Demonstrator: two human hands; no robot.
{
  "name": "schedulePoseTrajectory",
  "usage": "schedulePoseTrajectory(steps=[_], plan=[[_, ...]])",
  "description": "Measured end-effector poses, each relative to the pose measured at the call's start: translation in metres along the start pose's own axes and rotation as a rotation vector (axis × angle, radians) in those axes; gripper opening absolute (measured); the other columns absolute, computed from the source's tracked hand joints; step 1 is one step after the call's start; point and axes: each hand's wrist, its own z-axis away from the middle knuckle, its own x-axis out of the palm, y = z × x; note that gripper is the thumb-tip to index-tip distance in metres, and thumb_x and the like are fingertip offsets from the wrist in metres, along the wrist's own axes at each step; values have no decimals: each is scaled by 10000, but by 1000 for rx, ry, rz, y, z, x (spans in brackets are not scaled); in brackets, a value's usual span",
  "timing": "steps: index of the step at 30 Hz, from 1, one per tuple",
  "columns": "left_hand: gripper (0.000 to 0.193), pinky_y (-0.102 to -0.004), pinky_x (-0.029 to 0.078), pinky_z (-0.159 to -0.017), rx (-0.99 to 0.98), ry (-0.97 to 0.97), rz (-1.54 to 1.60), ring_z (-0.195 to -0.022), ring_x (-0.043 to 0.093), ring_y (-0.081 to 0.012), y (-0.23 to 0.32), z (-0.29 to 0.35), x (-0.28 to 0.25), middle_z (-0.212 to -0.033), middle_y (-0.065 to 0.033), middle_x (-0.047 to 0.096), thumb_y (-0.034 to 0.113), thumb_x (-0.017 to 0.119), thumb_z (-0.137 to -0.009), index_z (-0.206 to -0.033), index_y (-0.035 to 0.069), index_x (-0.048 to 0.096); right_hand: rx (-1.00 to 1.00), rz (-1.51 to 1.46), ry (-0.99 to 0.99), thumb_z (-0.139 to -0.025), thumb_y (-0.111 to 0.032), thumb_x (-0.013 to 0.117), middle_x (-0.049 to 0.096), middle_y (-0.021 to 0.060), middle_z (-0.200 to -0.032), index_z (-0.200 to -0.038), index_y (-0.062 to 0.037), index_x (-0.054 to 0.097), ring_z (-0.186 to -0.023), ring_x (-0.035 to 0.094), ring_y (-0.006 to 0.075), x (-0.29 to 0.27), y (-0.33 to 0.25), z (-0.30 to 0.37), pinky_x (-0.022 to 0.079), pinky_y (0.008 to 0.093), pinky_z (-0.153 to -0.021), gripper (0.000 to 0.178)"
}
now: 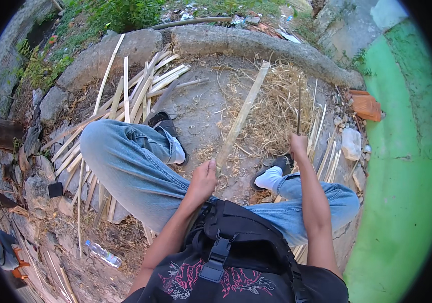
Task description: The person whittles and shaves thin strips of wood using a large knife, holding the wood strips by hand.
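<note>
My left hand (pixel 204 178) is closed around the near end of a long, flat bamboo strip (pixel 245 113), which slants away from me toward the upper right. My right hand (pixel 299 146) grips a long, thin dark blade (pixel 299 106), seen almost edge-on and pointing away from me; its handle is hidden in the fist. Blade and strip are apart. A heap of curly pale shavings (pixel 271 106) lies on the ground beyond my hands, between and past my feet.
Many split strips (pixel 140 93) are piled at the left, and more strips (pixel 322 146) lie by my right foot. A stone kerb (pixel 256 44) curves behind. A green wall (pixel 393 202), a broken brick (pixel 365 105) and pale stones (pixel 351 144) stand right. A plastic bottle (pixel 103 253) lies lower left.
</note>
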Motion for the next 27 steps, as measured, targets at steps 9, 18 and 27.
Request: schedulePoseTrajectory(steps=[9,18,27], plan=[[233,-288,453,-625,422,168,-239,-672,579,-166,5,20,-7,-673,-72,569,172,607,-885,-955,-31,518,-424,39,-222,-765,-182,622,526,102,-500,-651,32,573,-465,472,163,-20,-107,122,360,338,-472,247],[363,-263,503,-499,-243,-320,249,-586,574,-104,40,26,-35,-690,-40,580,312,402,-1020,-1012,-15,557,-765,340,-417,-743,-253,669,597,165,-566,-671,-24,609,-552,620,348,-11,-106,197,497,434,-553,248],[407,-227,340,-368,-325,-168,241,-427,416,-75,30,21,-14,-551,-3,462,378,345,-1023,-872,52,535,-904,387,-430,-730,-215,664,591,190,-584,-676,-26,600,-576,616,374,22,-83,207,505,446,-566,207]])
